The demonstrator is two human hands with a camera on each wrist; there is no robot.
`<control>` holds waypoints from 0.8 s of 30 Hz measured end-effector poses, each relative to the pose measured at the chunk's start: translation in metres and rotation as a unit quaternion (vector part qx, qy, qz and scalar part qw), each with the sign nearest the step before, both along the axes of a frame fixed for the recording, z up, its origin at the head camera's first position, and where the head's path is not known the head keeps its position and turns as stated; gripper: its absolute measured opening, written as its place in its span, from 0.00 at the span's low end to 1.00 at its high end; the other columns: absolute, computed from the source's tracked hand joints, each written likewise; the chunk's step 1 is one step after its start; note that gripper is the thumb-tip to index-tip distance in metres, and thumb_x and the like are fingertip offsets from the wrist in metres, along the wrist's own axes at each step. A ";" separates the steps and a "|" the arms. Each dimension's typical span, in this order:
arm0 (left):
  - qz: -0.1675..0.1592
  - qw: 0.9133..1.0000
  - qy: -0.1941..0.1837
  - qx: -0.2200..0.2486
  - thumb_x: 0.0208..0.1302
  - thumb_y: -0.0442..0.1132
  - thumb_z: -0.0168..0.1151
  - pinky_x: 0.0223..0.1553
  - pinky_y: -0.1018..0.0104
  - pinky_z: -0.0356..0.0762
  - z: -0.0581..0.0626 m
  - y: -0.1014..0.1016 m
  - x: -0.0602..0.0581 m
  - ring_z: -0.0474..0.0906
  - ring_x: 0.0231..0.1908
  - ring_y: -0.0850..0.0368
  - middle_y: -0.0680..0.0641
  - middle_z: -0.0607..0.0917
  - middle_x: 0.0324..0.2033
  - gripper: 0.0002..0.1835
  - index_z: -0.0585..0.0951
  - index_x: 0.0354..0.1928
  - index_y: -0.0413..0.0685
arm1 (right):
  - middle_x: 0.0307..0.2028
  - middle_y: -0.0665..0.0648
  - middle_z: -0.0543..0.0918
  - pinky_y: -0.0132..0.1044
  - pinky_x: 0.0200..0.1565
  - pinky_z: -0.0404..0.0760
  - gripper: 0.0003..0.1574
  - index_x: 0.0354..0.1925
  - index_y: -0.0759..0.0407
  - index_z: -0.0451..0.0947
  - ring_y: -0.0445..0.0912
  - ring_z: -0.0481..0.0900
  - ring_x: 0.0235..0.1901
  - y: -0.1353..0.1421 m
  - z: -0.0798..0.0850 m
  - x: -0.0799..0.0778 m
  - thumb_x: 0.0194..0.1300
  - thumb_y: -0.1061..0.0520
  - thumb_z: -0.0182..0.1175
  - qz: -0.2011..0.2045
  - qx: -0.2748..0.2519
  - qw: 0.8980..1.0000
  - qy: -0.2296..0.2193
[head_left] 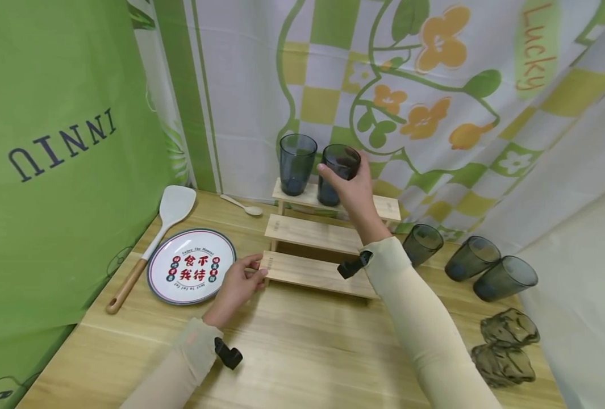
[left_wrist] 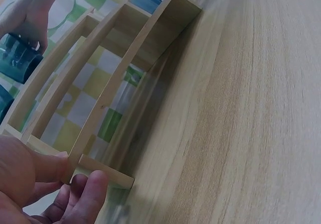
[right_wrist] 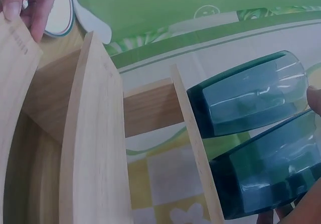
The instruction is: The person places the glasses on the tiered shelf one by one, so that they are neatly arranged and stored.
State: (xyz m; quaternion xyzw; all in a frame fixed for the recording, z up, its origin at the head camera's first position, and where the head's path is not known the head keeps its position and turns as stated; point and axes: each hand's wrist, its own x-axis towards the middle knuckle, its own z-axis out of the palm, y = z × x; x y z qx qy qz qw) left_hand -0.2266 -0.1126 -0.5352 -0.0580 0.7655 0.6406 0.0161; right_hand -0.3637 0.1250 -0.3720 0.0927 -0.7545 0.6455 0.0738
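Observation:
A three-tier wooden step rack (head_left: 309,232) stands against the curtain. My left hand (head_left: 237,288) pinches the left end of its lowest board, with thumb and fingers on either side of the edge in the left wrist view. On the top board, my right hand (head_left: 357,192) grips a dark blue drinking glass (head_left: 328,192) round its side. The glass is upright, and its base meets the board in the right wrist view (right_wrist: 225,194). Just left of it stands a matching glass (head_left: 297,167), close beside it.
Left of the rack lie a white plate (head_left: 192,289) with printed characters, a wooden-handled spatula (head_left: 174,207) and a small spoon (head_left: 253,210). To the right stand several more glasses, including a dark tumbler (head_left: 472,260) and a wavy amber-grey glass (head_left: 504,366).

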 end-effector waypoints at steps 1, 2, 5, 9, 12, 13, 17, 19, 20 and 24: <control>-0.001 1.000 0.000 0.001 0.67 0.26 0.65 0.38 0.59 0.90 0.000 0.000 0.000 0.82 0.34 0.50 0.37 0.77 0.45 0.25 0.75 0.66 0.33 | 0.63 0.51 0.70 0.45 0.61 0.77 0.57 0.74 0.41 0.58 0.45 0.70 0.60 0.000 0.000 -0.001 0.54 0.33 0.75 -0.001 -0.001 1.000 -0.002; -0.003 1.000 0.002 0.002 0.67 0.26 0.65 0.38 0.59 0.90 0.000 0.001 0.000 0.83 0.34 0.49 0.37 0.76 0.45 0.25 0.75 0.66 0.33 | 0.63 0.51 0.69 0.45 0.61 0.77 0.57 0.74 0.41 0.57 0.45 0.70 0.61 -0.001 0.001 -0.002 0.55 0.33 0.75 -0.001 -0.001 1.000 -0.004; -0.007 1.000 0.004 0.004 0.68 0.26 0.65 0.39 0.57 0.90 0.002 0.001 0.001 0.83 0.34 0.47 0.37 0.76 0.45 0.25 0.74 0.66 0.32 | 0.64 0.51 0.69 0.46 0.62 0.76 0.59 0.75 0.41 0.56 0.45 0.69 0.62 -0.001 0.002 -0.004 0.55 0.33 0.74 0.004 0.006 1.000 -0.012; -0.007 1.000 0.006 0.001 0.68 0.26 0.65 0.39 0.57 0.90 0.002 -0.001 0.001 0.83 0.34 0.47 0.37 0.76 0.45 0.25 0.74 0.66 0.32 | 0.68 0.52 0.65 0.48 0.65 0.74 0.64 0.77 0.41 0.50 0.46 0.65 0.67 0.003 0.005 -0.004 0.54 0.32 0.74 0.019 0.026 0.999 -0.030; -0.008 1.000 0.004 0.001 0.68 0.26 0.65 0.38 0.58 0.90 0.001 -0.001 0.001 0.83 0.33 0.49 0.37 0.76 0.45 0.25 0.74 0.66 0.33 | 0.72 0.54 0.59 0.50 0.68 0.70 0.66 0.78 0.38 0.45 0.47 0.60 0.70 0.013 0.004 0.003 0.55 0.32 0.73 0.024 0.041 0.998 -0.034; -0.010 1.000 0.004 0.001 0.68 0.26 0.65 0.38 0.58 0.90 0.001 0.000 0.001 0.82 0.33 0.49 0.37 0.76 0.45 0.25 0.74 0.66 0.33 | 0.73 0.54 0.58 0.50 0.69 0.68 0.65 0.78 0.38 0.45 0.48 0.59 0.71 0.018 0.003 0.006 0.56 0.33 0.73 0.026 0.041 0.998 -0.030; -0.014 1.000 0.002 -0.004 0.68 0.27 0.65 0.38 0.58 0.90 0.001 0.002 0.001 0.83 0.34 0.47 0.37 0.76 0.45 0.26 0.74 0.67 0.33 | 0.73 0.55 0.60 0.51 0.71 0.63 0.63 0.79 0.41 0.44 0.48 0.59 0.70 0.045 -0.007 0.026 0.60 0.39 0.73 0.030 0.037 0.999 -0.002; -0.014 1.000 0.000 -0.008 0.68 0.27 0.65 0.39 0.59 0.90 0.002 0.002 0.002 0.84 0.35 0.47 0.37 0.76 0.46 0.26 0.74 0.67 0.33 | 0.72 0.54 0.61 0.51 0.72 0.61 0.62 0.79 0.43 0.44 0.48 0.60 0.70 0.060 -0.012 0.039 0.62 0.43 0.73 0.031 0.037 0.999 0.010; -0.014 1.000 -0.001 -0.012 0.69 0.28 0.65 0.39 0.60 0.90 0.002 0.001 0.002 0.84 0.36 0.47 0.37 0.76 0.47 0.26 0.74 0.67 0.33 | 0.72 0.53 0.62 0.51 0.72 0.61 0.61 0.79 0.43 0.44 0.48 0.60 0.69 0.067 -0.015 0.045 0.63 0.44 0.73 0.028 0.044 0.999 0.014; -0.012 1.000 -0.005 -0.015 0.69 0.29 0.65 0.40 0.61 0.90 0.002 -0.001 0.002 0.84 0.36 0.46 0.38 0.75 0.47 0.26 0.74 0.68 0.35 | 0.72 0.52 0.62 0.54 0.72 0.59 0.59 0.79 0.43 0.44 0.50 0.59 0.69 0.097 -0.025 0.069 0.65 0.47 0.72 0.007 0.075 0.997 0.024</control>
